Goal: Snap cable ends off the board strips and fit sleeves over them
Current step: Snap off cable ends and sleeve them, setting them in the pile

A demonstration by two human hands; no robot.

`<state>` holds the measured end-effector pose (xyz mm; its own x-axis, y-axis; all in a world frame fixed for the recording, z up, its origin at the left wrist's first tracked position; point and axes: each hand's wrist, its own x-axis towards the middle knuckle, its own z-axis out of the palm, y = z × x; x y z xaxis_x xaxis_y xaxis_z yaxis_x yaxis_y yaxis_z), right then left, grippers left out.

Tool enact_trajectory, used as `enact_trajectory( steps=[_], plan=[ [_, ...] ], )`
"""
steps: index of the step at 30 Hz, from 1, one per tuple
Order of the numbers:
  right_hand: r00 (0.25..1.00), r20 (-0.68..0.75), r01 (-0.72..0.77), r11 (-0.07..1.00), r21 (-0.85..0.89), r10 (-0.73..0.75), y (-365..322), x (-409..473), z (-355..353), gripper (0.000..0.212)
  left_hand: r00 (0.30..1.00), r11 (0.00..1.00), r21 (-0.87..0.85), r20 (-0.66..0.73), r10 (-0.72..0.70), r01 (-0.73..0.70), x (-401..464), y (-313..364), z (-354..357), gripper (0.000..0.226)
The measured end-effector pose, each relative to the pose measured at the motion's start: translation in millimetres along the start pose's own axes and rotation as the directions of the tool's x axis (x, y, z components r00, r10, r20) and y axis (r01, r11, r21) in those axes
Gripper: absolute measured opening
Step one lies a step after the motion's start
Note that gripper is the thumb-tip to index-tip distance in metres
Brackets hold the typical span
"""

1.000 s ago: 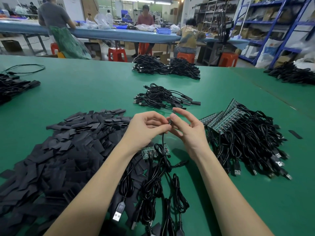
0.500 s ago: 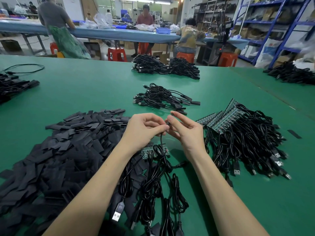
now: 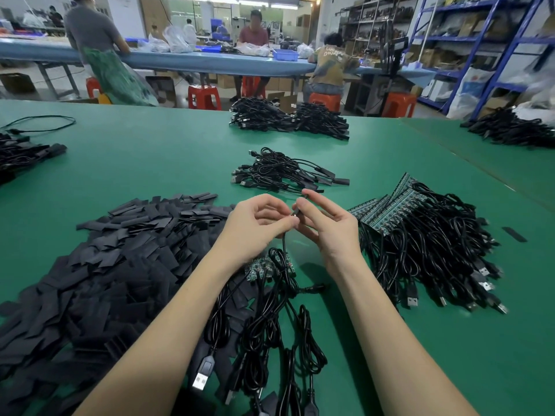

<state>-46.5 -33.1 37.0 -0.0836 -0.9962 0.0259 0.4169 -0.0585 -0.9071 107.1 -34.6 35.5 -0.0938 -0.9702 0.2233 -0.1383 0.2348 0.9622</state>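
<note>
green bench (image 3: 150, 157) in a busy workshop | done: small sleeved pile (image 3: 285, 172) beyond the hands | left: big stack of board strips (image 3: 387, 205) with cables, heap of loose sleeves (image 3: 120, 250) | left hand (image 3: 255, 226) and right hand (image 3: 330, 229) both pinch one cable end (image 3: 295, 212) between fingertips, its cable (image 3: 283, 244) hanging to a strip below

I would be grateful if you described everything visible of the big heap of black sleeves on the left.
The heap of flat black sleeves is a loose mound of short matte rectangular pieces, plastic or rubbery in look, overlapping at all angles. It lies on the green table, left of the left hand, whose forearm crosses over its right edge. Black cables overlap that edge.
</note>
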Motion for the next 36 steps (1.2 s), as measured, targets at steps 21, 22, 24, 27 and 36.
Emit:
enact_trajectory(
  steps=[21,22,24,27,36],
  plan=[
    [0.969,-0.215,-0.091,0.982,0.165,0.126,-30,19,-32,0.047,0.951,0.837,0.518,-0.132,0.28,-0.175,60,30,0,0.022],
    [0.965,-0.22,-0.11,0.981,0.157,0.143,-29,18,-32,0.043,0.956,0.791,0.587,-0.095,0.279,-0.173,74,32,-3,0.021],
    [0.96,-0.223,-0.138,0.979,0.147,0.169,-27,18,-32,0.037,0.972,0.674,0.723,-0.015,0.236,-0.152,100,31,-8,0.019],
    [0.961,-0.205,-0.168,0.98,0.102,0.186,-25,20,-32,0.022,0.985,0.463,0.876,0.065,0.16,-0.134,129,23,-15,0.018],
    [0.973,-0.144,-0.188,0.981,-0.044,0.18,-20,17,-27,0.018,0.997,0.459,0.885,0.082,0.004,-0.075,141,-12,-14,0.025]
  ],
)
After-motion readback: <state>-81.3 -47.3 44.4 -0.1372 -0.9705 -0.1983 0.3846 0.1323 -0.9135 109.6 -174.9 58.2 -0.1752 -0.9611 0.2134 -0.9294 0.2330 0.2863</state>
